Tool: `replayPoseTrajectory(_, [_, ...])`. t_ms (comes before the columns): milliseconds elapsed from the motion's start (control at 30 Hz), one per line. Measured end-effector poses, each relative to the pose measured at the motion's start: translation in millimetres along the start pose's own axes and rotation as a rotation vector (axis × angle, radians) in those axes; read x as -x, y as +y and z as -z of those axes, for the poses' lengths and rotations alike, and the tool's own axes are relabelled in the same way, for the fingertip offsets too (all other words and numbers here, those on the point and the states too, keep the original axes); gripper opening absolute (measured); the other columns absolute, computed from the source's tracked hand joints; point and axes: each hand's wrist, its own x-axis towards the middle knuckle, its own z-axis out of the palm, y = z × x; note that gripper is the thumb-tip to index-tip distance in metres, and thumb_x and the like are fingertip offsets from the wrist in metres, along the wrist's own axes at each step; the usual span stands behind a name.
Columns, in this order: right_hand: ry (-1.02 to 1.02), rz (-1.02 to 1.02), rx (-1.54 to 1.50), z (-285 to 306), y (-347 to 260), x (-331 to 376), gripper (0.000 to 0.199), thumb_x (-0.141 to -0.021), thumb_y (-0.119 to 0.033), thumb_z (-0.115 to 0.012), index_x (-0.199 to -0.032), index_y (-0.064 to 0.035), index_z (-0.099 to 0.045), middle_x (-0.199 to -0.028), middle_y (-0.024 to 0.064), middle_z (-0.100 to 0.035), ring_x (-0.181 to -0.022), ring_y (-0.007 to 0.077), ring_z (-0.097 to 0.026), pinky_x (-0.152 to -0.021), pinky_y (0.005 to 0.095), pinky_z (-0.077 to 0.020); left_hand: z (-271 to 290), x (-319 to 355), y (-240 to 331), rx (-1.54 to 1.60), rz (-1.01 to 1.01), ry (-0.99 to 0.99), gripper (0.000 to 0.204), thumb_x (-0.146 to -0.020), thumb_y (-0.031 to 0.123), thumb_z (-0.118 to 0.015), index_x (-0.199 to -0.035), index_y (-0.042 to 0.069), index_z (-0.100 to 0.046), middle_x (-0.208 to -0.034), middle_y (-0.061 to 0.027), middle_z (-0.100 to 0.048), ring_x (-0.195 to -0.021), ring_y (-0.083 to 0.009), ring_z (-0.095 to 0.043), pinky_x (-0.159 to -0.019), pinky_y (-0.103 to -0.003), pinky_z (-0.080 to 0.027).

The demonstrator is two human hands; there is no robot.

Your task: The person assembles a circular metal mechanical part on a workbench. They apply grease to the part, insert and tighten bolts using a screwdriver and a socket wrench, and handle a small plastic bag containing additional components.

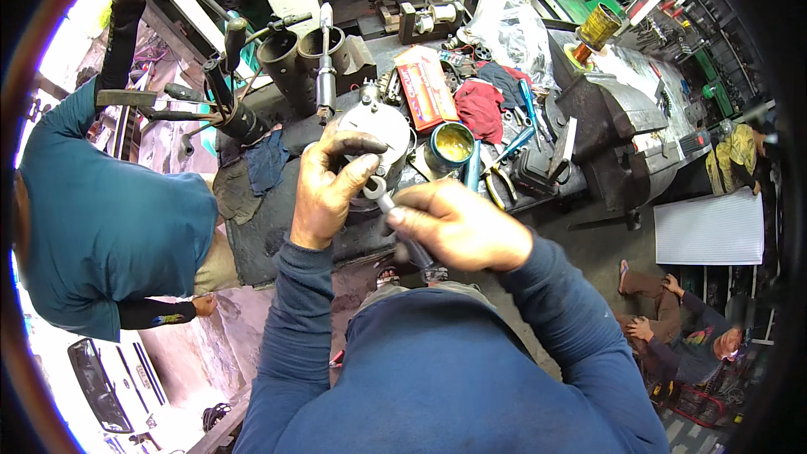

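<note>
One silver open-ended metal wrench (381, 194): slanting in front of the person, forked end up, near the left hand (324, 189).
Right hand (458, 223): closed around the wrench's shank, apparently to leave the forked end free.
Left hand: thumb and fingers curled narrowly toward each other; whether they pinch something small or touch the wrench cannot be told.
Round silver metal part with a disc-like top (391, 124): on the dark, worn counter (259, 250), partly hidden by the left hand; probably placed here for easy reach.
Blue-rimmed tin of yellow paste (435, 157): right of the round part, open side up, likely so the paste stays in.
Red-and-white cardboard box (426, 88): lying behind the tin.
Crumpled red cloth (479, 112): beside the box.
Pliers with yellow-and-black handles (503, 187): near the counter's edge, seemingly handy for the right hand.
</note>
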Motion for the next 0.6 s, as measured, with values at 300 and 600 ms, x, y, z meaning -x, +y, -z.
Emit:
replayPoseTrajectory(300, [0.114,-0.125,-0.164,10.4,8.4,-7.2,0.035,-0.105,-0.028,-0.062,-0.099,0.0043,-0.073,-0.075,0.0057,-0.07,-0.065,0.0117,-0.057,-0.061,0.0339,-0.0481,1.9,-4.7,-1.2,-0.11,-0.112,-0.037,0.036,-0.082,0.023,-0.078,-0.107,-0.002,-0.07,-0.107,-0.0062,-0.067,-0.098,-0.016,-0.064,-0.091,-0.029,-0.05])
replayPoseTrajectory(600, [0.096,-0.043,-0.209,-5.6,13.4,-2.2,0.037,-0.109,-0.029,-0.055,-0.101,0.005,-0.069,-0.077,0.0077,-0.069,-0.07,0.0152,-0.064,-0.065,0.0333,-0.0506,-1.4,-3.2,0.9,-0.07,-0.077,0.008,0.035,-0.08,0.024,-0.075,-0.1,-0.004,-0.074,-0.104,-0.0118,-0.071,-0.1,-0.0214,-0.066,-0.093,-0.034,-0.05])
